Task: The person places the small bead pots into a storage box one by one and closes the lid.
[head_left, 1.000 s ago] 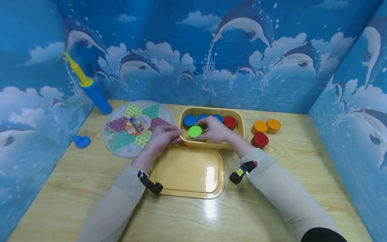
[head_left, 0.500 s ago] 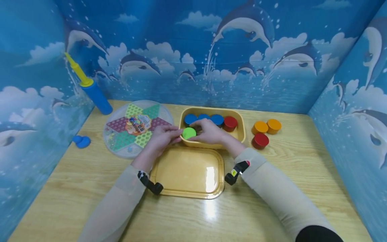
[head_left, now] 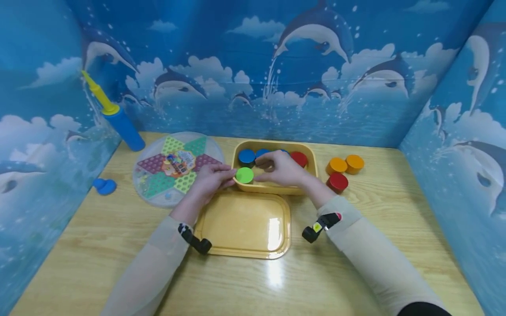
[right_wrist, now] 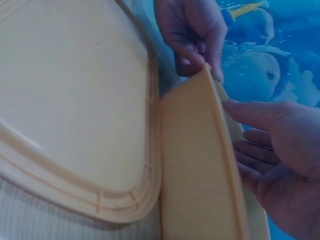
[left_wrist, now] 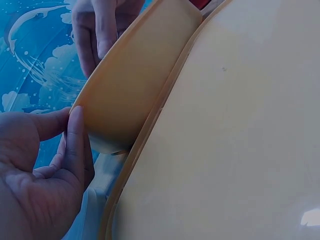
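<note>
Grip: L hand (head_left: 210, 179) pinching yellow box (head_left: 272, 190) at L rim; R hand (head_left: 283, 169) unclasped, fingers loose, nr grn disc (head_left: 244, 175) in box.

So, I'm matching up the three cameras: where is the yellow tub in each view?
Head: yellow tub near the centre, just beyond the yellow lid.
Left wrist: yellow tub at upper middle, left of the lid.
Right wrist: yellow tub from centre to bottom edge, right of the lid.
Shared landmark: the lid.
</note>
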Motion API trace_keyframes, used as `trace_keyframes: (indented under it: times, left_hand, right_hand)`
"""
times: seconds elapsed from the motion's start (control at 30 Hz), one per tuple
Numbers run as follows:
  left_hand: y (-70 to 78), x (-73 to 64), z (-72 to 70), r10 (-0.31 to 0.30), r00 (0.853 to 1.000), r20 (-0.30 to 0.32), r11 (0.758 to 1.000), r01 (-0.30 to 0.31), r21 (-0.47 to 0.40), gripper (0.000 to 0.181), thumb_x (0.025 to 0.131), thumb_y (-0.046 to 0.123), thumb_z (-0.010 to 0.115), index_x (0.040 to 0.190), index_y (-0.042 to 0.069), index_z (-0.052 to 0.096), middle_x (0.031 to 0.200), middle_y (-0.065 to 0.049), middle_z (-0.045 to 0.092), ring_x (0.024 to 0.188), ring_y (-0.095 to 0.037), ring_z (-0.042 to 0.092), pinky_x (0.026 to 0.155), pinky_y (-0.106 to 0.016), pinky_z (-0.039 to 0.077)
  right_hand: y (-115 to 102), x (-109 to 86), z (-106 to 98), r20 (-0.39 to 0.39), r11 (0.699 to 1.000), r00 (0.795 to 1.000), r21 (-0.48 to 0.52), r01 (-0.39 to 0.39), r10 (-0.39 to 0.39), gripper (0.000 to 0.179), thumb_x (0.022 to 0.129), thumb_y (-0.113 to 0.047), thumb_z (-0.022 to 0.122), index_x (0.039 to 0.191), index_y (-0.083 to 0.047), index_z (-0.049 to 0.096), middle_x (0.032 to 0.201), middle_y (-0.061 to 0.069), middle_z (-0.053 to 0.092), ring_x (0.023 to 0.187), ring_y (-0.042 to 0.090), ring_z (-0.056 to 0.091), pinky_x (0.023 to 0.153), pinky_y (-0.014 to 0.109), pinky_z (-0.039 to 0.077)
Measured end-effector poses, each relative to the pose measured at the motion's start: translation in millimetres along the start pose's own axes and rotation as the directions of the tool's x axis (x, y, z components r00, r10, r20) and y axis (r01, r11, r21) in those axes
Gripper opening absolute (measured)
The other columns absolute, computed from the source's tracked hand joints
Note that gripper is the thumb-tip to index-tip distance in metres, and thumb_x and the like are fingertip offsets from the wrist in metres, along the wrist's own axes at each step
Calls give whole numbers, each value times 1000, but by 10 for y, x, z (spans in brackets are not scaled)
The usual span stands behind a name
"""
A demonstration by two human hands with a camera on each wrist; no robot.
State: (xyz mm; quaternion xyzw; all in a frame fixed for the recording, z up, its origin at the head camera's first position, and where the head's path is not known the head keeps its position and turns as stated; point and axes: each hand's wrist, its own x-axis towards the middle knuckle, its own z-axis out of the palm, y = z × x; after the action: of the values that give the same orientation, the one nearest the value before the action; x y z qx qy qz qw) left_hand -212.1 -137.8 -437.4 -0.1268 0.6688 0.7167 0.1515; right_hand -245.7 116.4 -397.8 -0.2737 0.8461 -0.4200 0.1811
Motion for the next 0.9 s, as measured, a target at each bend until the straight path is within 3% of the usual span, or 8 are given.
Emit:
trace_keyframes:
  times: [0.2, 0.43, 0.63, 0.9]
  left_hand:
    - [-23, 9, -18, 5, 1000, 2, 1000, -5, 3, 41, 103, 9, 72, 137, -9, 61, 127, -20, 61, 88, -13, 72, 87, -26, 65]
    - [-27, 15, -14, -13, 1000, -8, 1000, 13, 12, 40, 103, 11, 73, 137, -7, 62, 128, -19, 62, 90, -14, 72, 88, -27, 64]
    - [-4, 10, -4, -27, 999, -24, 1000, 28, 15, 40, 102, 10, 74, 137, -6, 62, 128, -19, 62, 90, -15, 73, 88, -27, 64]
    - [14, -1, 14, -27, 999, -26, 1000, 28, 8, 39, 102, 9, 73, 136, -6, 62, 129, -19, 61, 91, -15, 73, 88, -28, 64]
  right_hand:
    - [-52, -263, -194, -62, 1000, 998, 14, -1, 1, 56, 96, -20, 83, 142, 2, 62, 141, 21, 62, 129, 39, 60, 110, 53, 54]
    - [29, -642, -440, -168, 1000, 985, -5, -24, 23, 56, 97, -24, 82, 143, 0, 61, 141, 19, 63, 130, 39, 59, 111, 57, 52]
    - [208, -937, -629, -251, 998, 967, 15, -53, 55, 56, 97, -19, 81, 142, 6, 59, 143, 24, 60, 133, 42, 57, 112, 56, 51]
    - [368, -1218, -769, -342, 985, 925, 19, -172, 168, 66, 96, -32, 83, 146, 3, 57, 146, 23, 57, 135, 44, 55, 111, 56, 52]
